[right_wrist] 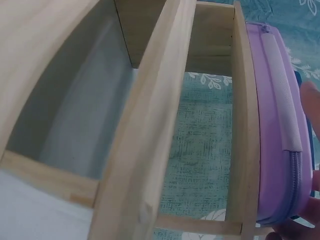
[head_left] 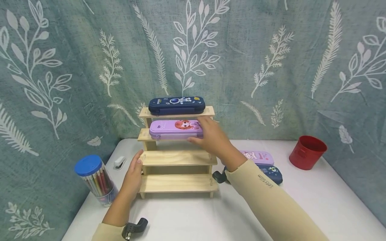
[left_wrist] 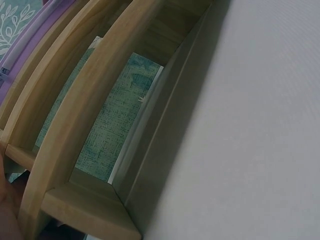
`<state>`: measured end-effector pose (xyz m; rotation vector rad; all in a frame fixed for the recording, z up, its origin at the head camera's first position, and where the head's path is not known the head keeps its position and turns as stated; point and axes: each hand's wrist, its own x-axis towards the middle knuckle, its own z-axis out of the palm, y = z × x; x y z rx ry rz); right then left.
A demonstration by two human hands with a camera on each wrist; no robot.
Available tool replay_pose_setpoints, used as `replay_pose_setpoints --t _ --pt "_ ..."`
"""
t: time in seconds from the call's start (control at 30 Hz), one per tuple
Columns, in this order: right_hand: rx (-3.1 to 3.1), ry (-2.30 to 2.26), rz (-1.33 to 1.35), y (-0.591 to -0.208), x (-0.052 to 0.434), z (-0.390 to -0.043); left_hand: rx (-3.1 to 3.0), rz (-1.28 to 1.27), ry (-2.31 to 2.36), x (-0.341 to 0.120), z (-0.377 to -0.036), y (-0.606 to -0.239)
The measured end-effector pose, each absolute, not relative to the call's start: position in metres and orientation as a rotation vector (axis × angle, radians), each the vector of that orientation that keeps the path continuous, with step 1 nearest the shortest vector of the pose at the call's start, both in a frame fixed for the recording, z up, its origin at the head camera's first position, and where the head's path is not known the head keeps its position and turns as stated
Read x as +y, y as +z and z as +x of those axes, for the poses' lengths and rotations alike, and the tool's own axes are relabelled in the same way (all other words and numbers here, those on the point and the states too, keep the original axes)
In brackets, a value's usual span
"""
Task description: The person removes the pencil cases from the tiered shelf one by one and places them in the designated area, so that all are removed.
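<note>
Four pencil cases, one rack, one bucket.

Purple cartoon-girl pencil case, navy astronaut case, pale wooden rack, red bucket, blue-lidded jar

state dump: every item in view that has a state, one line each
navy pencil case: zipped, lying on top step
purple pencil case: zipped, on second step, held at its right end
wooden step shelf: upright, lower two steps bare
right hand: grips purple pencil case
left hand: fingers straight, against shelf's left side
pencil jar: blue lid on, upright
red pot: upright, inside not visible
two cases on table: stacked, zipped
</note>
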<state>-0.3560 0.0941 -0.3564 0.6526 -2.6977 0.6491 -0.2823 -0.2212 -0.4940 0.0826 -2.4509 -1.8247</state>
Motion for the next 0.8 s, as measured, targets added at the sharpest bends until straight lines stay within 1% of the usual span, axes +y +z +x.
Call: replay_pose_setpoints --t 0.27,0.5,0.8 --pt "-2.736 0.775 0.541 -0.361 0.083 -0.365 -2.48 0.107 -1.805 -0.223 -0.281 -0.489" --pt "-2.703 0.873 0.481 -0.373 0.081 -0.374 -2.466 0.095 -1.827 -0.224 -0.282 -0.49" --pt "-2.694 0.926 0.462 -0.379 0.086 -0.372 -2.452 0.07 -1.821 -0.221 -0.283 -0.496"
